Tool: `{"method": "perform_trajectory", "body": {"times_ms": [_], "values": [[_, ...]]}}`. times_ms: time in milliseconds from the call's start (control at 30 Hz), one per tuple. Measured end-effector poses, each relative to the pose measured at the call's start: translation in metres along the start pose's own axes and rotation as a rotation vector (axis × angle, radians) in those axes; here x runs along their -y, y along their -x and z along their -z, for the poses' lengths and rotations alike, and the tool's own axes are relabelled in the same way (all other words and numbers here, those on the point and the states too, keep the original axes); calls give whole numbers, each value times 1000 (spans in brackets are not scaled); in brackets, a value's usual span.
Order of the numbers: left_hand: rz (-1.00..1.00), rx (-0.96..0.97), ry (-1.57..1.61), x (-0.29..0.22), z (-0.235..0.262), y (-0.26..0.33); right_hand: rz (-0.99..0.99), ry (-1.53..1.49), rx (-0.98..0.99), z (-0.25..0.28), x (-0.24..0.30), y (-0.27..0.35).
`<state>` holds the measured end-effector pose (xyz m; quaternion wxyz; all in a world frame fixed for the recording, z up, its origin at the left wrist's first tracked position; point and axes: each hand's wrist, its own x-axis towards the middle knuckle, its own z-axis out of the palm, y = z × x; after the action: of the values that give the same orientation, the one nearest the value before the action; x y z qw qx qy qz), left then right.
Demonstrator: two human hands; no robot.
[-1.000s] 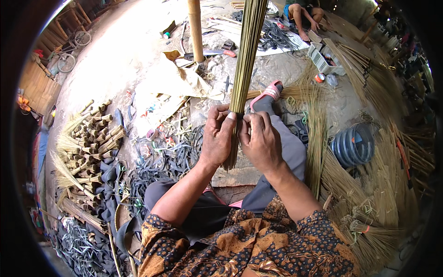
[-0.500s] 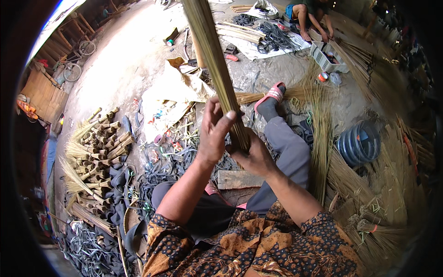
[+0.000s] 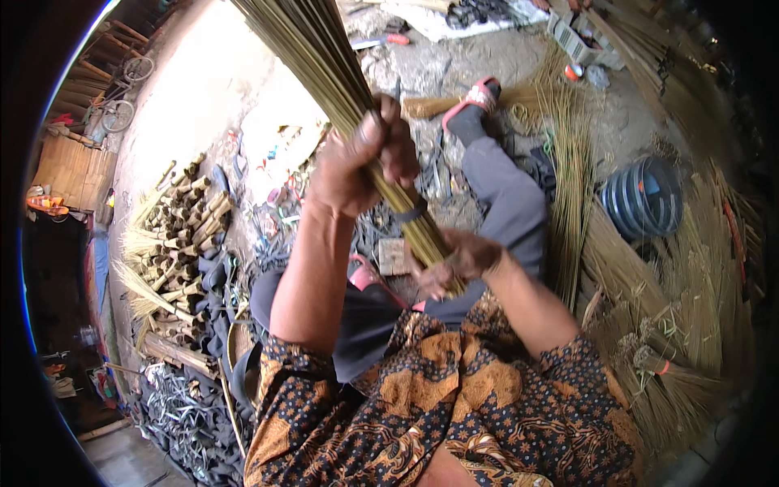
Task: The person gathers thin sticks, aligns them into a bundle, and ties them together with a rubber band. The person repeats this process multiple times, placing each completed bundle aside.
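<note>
A long bundle of thin brown sticks (image 3: 312, 61), like a stick broom, slants across the middle from the upper left down toward my lap. My left hand (image 3: 361, 162) is wrapped round its middle, thumb on top. Below that hand a narrow dark band (image 3: 411, 211) circles the sticks. My right hand (image 3: 461, 261), somewhat blurred, grips the bundle's lower end close to my shirt. Beneath that end a wooden block (image 3: 395, 256) lies on the ground between my legs, partly hidden.
Short tied stick bundles (image 3: 174, 243) are heaped at left, above black rubber strips (image 3: 182, 430). On my right are loose long sticks (image 3: 564, 162), a bluish ribbed bucket (image 3: 641, 199) and more sticks. A red-handled knife (image 3: 396, 39) and a grey crate (image 3: 572, 40) lie ahead, another person's hand beside the crate.
The bundle leans further left, and its dark band has come into sight. My left hand has closed round the sticks; my right hand has moved down to the lower end. The view has tilted downward.
</note>
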<state>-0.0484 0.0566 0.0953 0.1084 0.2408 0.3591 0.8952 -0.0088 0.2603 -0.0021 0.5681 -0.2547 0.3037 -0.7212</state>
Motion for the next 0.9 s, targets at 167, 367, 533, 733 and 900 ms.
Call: {"method": "perform_trajectory", "body": {"times_ms": [167,367,533,733,900], "values": [[-24,-574,-493,-2,-17,-13,137,843,-582,53,10,27],[82,-553,-724,79,18,41,136,683,-1071,88,9,116],[286,-757,-1068,230,88,115,202,608,-1181,99,-56,142],[428,-831,-1019,251,115,151,162,878,-1354,111,-69,132],[351,-832,-782,187,99,101,116,1241,-1117,87,-61,86]]}}
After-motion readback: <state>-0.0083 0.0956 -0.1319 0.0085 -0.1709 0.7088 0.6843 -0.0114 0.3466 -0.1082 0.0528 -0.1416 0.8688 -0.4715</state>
